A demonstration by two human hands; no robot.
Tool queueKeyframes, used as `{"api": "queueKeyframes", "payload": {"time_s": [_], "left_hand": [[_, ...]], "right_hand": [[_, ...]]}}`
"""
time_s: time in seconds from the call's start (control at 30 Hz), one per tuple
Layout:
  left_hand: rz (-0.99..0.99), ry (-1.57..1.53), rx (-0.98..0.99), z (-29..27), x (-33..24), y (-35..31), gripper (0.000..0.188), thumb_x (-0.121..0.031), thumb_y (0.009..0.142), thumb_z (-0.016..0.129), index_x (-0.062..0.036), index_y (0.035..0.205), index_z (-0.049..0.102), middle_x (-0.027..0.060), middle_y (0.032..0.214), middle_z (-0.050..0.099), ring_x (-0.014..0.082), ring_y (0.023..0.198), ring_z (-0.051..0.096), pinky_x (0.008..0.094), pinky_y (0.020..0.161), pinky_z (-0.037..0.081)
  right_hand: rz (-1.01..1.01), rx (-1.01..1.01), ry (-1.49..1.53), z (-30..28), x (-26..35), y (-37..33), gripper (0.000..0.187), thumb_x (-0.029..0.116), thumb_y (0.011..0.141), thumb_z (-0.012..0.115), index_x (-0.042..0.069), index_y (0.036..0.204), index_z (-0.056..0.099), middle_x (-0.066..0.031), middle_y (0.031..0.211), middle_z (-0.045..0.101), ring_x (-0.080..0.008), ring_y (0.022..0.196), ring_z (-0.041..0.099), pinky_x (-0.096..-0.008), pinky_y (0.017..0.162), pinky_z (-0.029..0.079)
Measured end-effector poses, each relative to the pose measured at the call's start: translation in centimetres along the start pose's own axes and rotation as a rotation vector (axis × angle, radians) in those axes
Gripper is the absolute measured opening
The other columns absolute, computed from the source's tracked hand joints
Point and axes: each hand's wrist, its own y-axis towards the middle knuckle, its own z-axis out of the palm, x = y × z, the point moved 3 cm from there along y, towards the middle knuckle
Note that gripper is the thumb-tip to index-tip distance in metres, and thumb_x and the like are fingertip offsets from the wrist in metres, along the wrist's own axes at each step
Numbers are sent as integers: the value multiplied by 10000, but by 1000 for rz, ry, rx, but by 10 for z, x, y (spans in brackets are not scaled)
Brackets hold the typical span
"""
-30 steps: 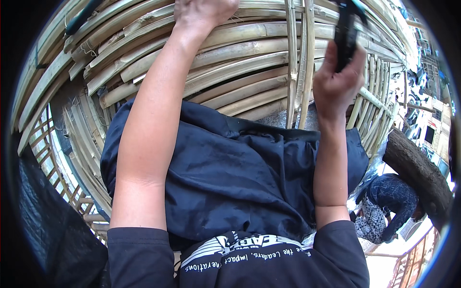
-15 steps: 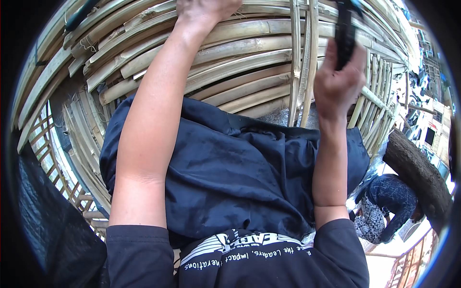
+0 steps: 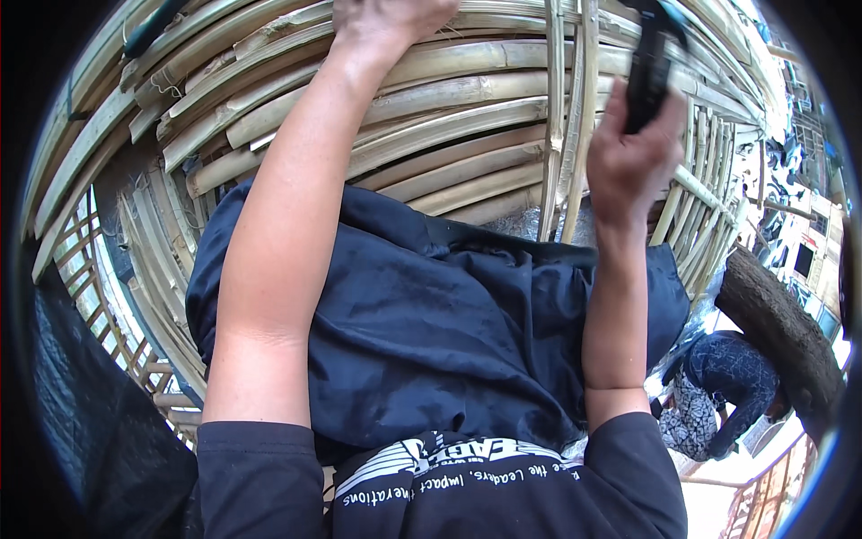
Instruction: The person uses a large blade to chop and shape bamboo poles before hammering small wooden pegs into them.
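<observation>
A curved frame of split bamboo strips [image 3: 449, 90] fills the upper part of the view. My left hand [image 3: 386, 22] is at the top edge, fingers closed on the bamboo strips there. My right hand [image 3: 633, 162] is raised at the upper right and grips the black handle of a tool [image 3: 648, 67]; the tool's head is cut off by the top edge. Two thin upright bamboo slats [image 3: 566, 117] stand just left of the right hand. Both forearms reach up from my dark shirt and trousers [image 3: 431, 332].
A dark net or cloth [image 3: 99, 431] hangs at the lower left beside a bamboo lattice [image 3: 99, 296]. At the lower right a thick log [image 3: 781, 332] slopes down, and another person in patterned dark clothes [image 3: 718, 395] crouches below it.
My right hand with the black tool has shifted slightly up and right. The left hand keeps its hold on the bamboo.
</observation>
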Motion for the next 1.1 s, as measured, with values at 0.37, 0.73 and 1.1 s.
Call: {"api": "queueKeyframes", "payload": {"time_s": [0.37, 0.73, 1.1], "left_hand": [[78, -12, -357, 14, 5, 5, 711, -542, 958, 437, -13, 1429, 374, 190, 1361, 425, 327, 1202, 440, 540, 1039, 332], [1, 33, -316, 38, 15, 10, 833, -609, 1033, 219, -58, 1616, -5, 172, 1679, -111, 366, 1554, -64, 529, 1261, -47], [30, -78, -284, 21, 1, 3, 822, -571, 1031, 276, -68, 1618, -4, 160, 1691, -74, 343, 1563, -31, 522, 1265, -28]], "right_hand": [[-236, -245, 76, 14, -11, -7, 238, 140, 988, 645, 29, 1089, 461, -158, 782, 657, -283, 651, 721, -352, 524, 542], [-44, 51, 24, 3, 4, 1, 238, 180, 998, 625, -6, 1079, 500, -180, 697, 634, -310, 609, 696, -415, 535, 533], [-107, -157, 160, 1, -6, -7, 228, 213, 1034, 589, 10, 1066, 491, -152, 685, 617, -245, 562, 673, -383, 504, 531]]}}
